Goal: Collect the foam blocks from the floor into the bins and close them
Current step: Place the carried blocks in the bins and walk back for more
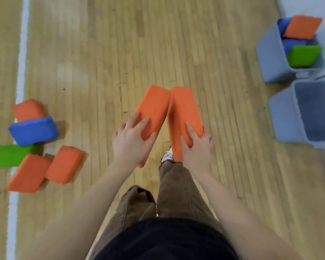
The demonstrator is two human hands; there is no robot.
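Above the wood floor (176,44), left hand (132,140) gripping one orange block (154,104), right hand (196,147) another (184,107)

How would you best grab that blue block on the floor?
The blue block lies on top of the pile, leaning on an orange block behind and a green block in front. Probably come from above and pinch its two long sides at the middle: its top is bare, and foam should give under fingers.

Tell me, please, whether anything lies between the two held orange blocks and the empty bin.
Nothing visible does. The left hand and right hand each hold an orange block above bare floor, which runs unobstructed to the empty bin on the right.
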